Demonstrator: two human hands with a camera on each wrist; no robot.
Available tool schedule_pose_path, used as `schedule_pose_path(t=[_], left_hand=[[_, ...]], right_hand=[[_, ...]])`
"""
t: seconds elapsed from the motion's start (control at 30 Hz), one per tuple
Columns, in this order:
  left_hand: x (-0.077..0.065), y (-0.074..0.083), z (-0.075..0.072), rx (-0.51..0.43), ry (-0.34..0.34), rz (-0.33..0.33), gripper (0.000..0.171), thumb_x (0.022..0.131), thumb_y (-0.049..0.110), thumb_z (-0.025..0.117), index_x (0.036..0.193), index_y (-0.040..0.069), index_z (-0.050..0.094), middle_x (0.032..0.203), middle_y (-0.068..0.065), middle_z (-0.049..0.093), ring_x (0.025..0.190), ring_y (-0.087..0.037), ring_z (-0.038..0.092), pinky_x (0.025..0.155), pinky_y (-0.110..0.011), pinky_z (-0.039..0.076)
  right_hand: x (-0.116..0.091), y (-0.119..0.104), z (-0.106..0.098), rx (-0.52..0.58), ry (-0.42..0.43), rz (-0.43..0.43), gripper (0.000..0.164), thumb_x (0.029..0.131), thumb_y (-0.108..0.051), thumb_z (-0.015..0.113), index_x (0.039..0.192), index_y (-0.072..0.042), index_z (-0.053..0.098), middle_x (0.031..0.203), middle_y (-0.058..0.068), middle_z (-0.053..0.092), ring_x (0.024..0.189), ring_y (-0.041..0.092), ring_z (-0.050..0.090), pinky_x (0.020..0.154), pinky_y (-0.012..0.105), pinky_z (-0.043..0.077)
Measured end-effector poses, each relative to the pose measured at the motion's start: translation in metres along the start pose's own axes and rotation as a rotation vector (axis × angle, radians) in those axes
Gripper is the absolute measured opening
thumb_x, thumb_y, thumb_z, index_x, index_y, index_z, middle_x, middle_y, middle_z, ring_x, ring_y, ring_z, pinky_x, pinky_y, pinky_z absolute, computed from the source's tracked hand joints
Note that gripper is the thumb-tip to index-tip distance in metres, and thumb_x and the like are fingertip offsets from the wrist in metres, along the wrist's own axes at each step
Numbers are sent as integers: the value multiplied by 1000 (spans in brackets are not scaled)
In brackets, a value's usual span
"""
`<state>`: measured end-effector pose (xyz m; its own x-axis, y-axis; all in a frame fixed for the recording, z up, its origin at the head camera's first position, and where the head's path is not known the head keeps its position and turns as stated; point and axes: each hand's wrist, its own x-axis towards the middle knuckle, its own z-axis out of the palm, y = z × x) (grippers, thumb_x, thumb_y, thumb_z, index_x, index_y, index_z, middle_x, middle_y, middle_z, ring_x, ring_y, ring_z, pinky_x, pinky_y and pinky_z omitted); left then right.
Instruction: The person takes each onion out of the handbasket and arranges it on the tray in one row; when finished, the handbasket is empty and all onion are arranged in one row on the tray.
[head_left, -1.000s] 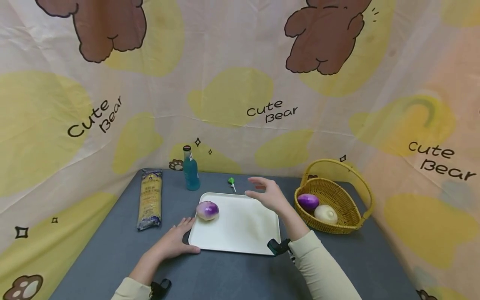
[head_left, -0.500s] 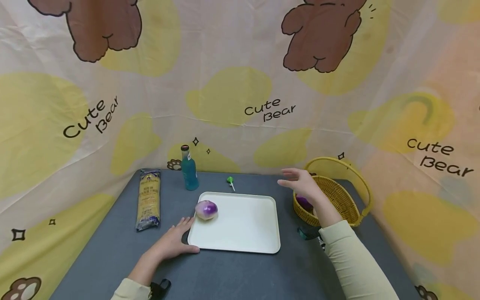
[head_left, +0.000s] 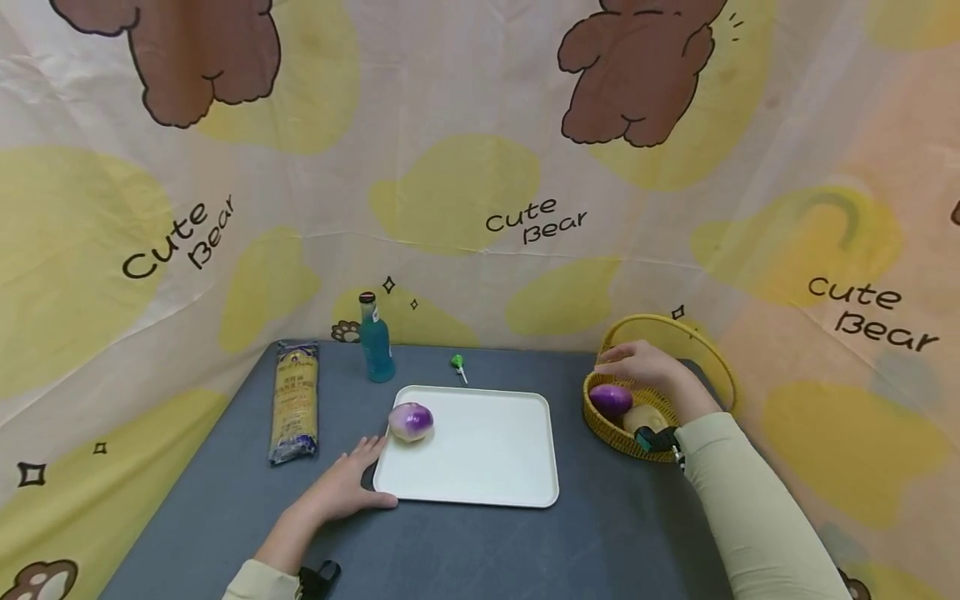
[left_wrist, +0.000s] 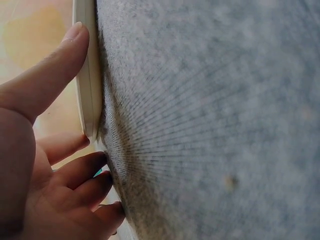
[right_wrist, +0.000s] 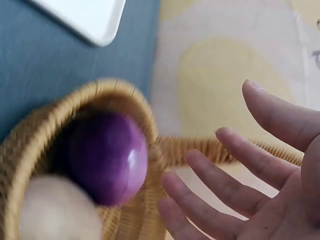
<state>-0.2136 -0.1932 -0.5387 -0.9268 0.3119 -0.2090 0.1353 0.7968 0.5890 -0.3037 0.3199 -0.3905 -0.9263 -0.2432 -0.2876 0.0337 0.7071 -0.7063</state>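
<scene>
— Biggest first?
— Table (head_left: pixel 480 550), under both hands. Then the tray (head_left: pixel 480 450), just right of the left hand (head_left: pixel 348 479): thumb at the near edge, fingers loose along the left edge, nothing clenched.
— And over on the other side?
— Basket (head_left: pixel 603 435), directly below the right hand (head_left: pixel 645 365); well apart from the left fingers, with the tray in between.
— Holding anything there?
— Nothing. Fingers (right_wrist: pixel 255 157) spread and slack, with a gap down to the contents.
— Which contents?
— Turnip (head_left: pixel 411 422) not among them: on the tray, near the left fingertips. Pale onion (head_left: pixel 641 417) in the basket, under the right palm and wrist, partly hidden. Purple vegetable (head_left: pixel 611 401) also inside, below the right fingertips and a little nearer the body. Right hand clearly the nearer one.
— Long axis?
— Sideways, roughly in line with the right fingers, judging from the head view; almost round from the wrist.
— Edges to mind?
— Basket rim close on the left, onion just beside on the right, contact hard to tell. Handle (head_left: pixel 652 317) arching just behind the fingers. Best room, probably, straight above, on the near side of that arch.
</scene>
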Motion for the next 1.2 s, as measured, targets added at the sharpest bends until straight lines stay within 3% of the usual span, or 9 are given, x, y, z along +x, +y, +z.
schedule_pose_path(t=[0.27,0.53,0.93,1.07,1.2], left_hand=[[-1,-1,-1,-8,2,6,113,73,53,86,158,2,30,162,-27,28,152,-48,17,121,-68,14],[0,-2,0,-21,6,2,113,73,53,86,157,2,31,162,-27,29,152,-48,17,121,-68,13],[-4,-6,1,-32,19,4,113,72,53,87,157,2,32,161,-28,30,151,-49,18,120,-69,14],[-3,-5,1,-27,22,14,113,72,53,86,157,1,32,160,-28,30,151,-49,18,120,-69,14],[-3,-5,2,-25,23,10,114,72,54,86,157,1,32,161,-28,30,151,-48,19,120,-69,14]], right_hand=[[12,32,-12,78,-30,101,68,99,-43,63,149,0,46,151,27,46,139,50,41,110,62,41],[17,52,-4,69,-39,130,72,100,-42,62,150,4,40,155,29,34,138,55,36,110,67,39],[20,49,5,-8,-111,187,77,93,-49,68,151,-5,44,155,22,38,137,48,40,104,66,44],[24,49,11,-2,-153,148,70,94,-44,69,149,-5,48,151,18,47,136,43,44,107,67,40],[27,49,15,-13,-172,106,60,94,-33,71,143,-2,55,137,15,60,124,35,53,108,65,40]])
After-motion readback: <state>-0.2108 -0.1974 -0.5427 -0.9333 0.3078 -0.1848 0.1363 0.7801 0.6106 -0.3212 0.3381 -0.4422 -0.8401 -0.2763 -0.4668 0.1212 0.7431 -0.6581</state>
